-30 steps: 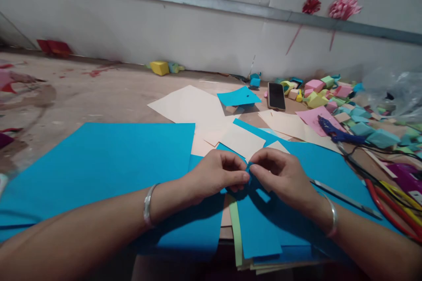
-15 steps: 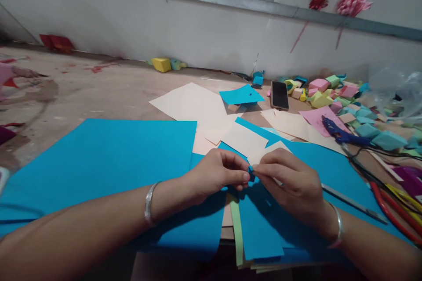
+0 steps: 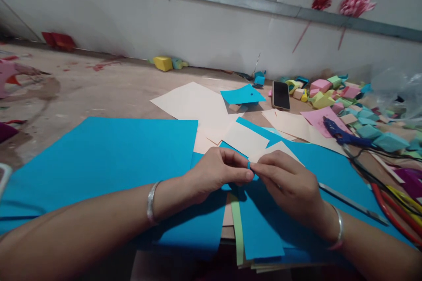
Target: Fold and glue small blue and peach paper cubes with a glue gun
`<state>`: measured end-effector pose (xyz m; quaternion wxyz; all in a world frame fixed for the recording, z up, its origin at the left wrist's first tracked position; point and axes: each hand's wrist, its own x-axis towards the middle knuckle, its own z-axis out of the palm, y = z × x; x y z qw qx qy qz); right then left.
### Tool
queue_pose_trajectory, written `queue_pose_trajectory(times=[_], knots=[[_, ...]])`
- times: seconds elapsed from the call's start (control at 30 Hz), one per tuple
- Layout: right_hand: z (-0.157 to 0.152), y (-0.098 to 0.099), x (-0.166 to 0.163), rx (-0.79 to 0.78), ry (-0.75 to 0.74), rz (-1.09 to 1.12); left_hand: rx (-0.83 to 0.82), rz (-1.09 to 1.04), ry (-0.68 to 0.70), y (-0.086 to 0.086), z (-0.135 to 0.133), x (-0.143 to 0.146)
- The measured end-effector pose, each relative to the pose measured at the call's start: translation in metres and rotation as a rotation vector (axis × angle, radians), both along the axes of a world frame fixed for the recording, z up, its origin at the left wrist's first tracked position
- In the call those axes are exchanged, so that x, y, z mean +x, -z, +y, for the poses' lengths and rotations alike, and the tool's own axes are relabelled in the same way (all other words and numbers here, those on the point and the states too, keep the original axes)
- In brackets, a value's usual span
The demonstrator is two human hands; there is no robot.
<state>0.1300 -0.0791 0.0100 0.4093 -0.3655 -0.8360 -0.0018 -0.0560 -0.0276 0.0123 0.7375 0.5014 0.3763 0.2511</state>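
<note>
Between the fingertips of both hands is a small piece of blue paper, mostly covered by the fingers. My left hand pinches it from the left with thumb and forefinger. From the right, the thumb and forefinger of my right hand close on its other side. Beneath the hands lie blue paper sheets, with a large blue sheet to the left. A cream paper piece rests just beyond the fingers.
At the right are a blue glue gun, a metal blade or ruler and red-handled tool grips. Farther back lie a phone, a curved blue paper piece and a heap of small coloured paper boxes.
The small blue paper has turned and less of it shows between the fingers. My left thumb has shifted slightly right. The view has moved a little.
</note>
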Motion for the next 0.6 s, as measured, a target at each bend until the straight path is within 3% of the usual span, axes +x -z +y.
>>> queue_pose_trajectory(times=[0.13,0.27,0.37,0.6], knots=[[-0.0004,-0.0008,0.0011,-0.075,0.007,0.041,0.155,0.106,-0.017,-0.0035,-0.0009,0.0016],[-0.0016,-0.0052,0.0016,-0.260,0.001,0.067,0.634,0.237,-0.051,-0.0069,-0.0017,-0.0009],[-0.0015,-0.0076,0.0018,-0.281,0.040,0.012,0.891,0.292,-0.032,-0.0079,-0.0031,-0.0040],[0.0032,-0.0037,0.0060,-0.122,0.088,-0.263,1.041,0.407,0.098,-0.0070,-0.0058,-0.0064]])
